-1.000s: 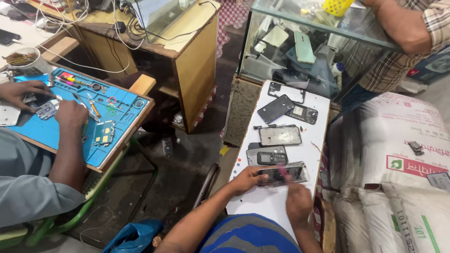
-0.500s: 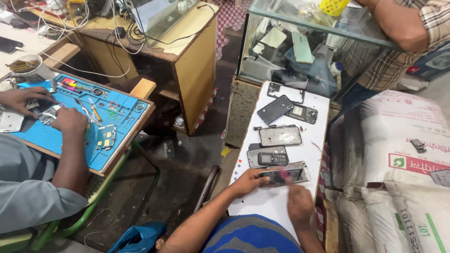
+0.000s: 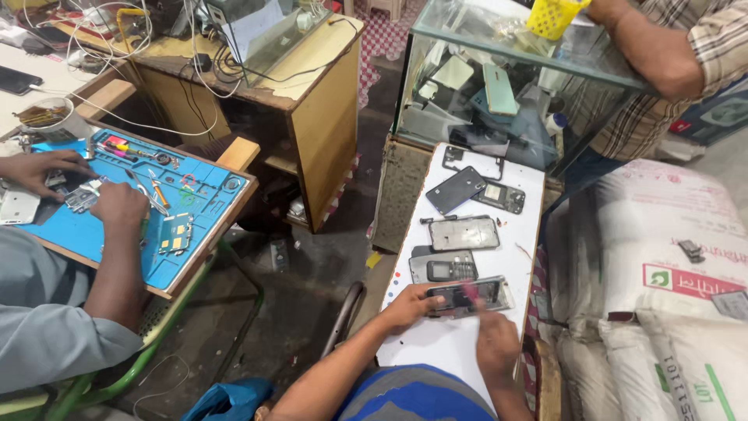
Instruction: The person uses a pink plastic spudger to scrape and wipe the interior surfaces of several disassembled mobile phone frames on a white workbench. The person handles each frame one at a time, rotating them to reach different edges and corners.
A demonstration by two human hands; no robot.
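My left hand grips the left end of an opened phone body that lies on a white board. My right hand is just below the phone and holds a thin pinkish tool whose tip rests on the phone; the tool is blurred. Just beyond the phone lie a small keypad phone and a bare phone frame.
Farther up the board lie a dark phone back and more phone parts. A glass case stands behind, with a person's arm resting on it. At left a co-worker's hands work on a blue mat. White sacks are at right.
My right hand has shifted slightly over the phone with the tool. The co-worker's hand at left has moved a little on the blue mat.
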